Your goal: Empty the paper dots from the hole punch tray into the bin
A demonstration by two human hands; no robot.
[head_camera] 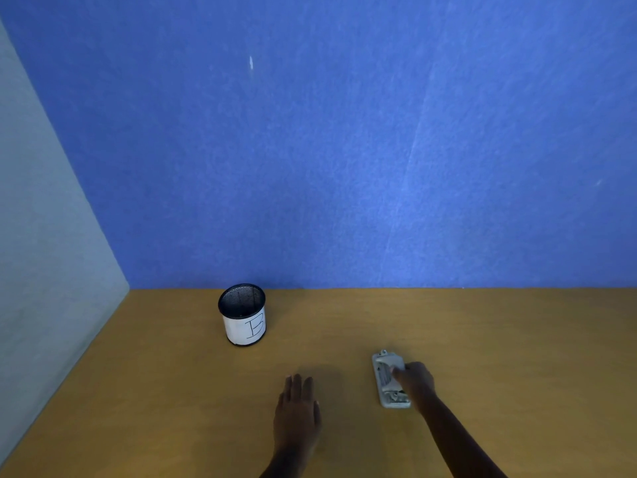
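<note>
Hole punch (391, 380): grey metal, lying flat on your wooden desk (517, 339), right of centre, long side running away from you.
Right hand (415, 379): your fingers lie over the punch's right edge and top; whether they grip it, you cannot tell.
Left hand (297, 408): flat on the desk, fingers straight and spread open, holding nothing, well apart from the punch.
Bin (242, 314): black mesh cup with a white label marked "B", upright near the blue wall (344, 132), far left of the punch.
</note>
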